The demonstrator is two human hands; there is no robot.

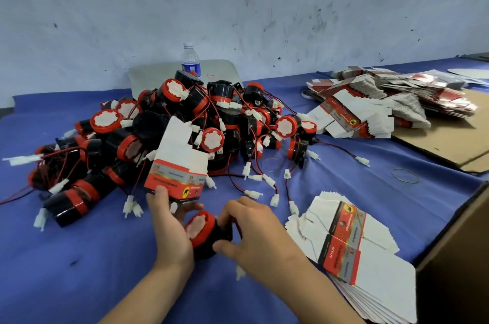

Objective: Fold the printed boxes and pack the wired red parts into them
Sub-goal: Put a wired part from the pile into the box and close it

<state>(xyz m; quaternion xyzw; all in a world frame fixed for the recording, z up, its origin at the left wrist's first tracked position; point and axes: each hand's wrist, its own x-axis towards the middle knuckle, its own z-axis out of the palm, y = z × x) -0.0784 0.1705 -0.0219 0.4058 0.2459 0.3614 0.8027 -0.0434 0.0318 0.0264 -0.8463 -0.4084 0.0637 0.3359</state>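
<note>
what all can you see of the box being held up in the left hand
The printed box is thin cardboard, folded into an open sleeve: white flaps up top, a red and grey printed band with a black animal logo below. It stands tilted in front of the parts pile, its lower end gripped by the left hand.

A clear water bottle (190, 60) stands by the scuffed wall (238, 6). A rubber band (405, 175) lies on the blue cloth (79, 257), near flat cardboard (449, 143).
</note>
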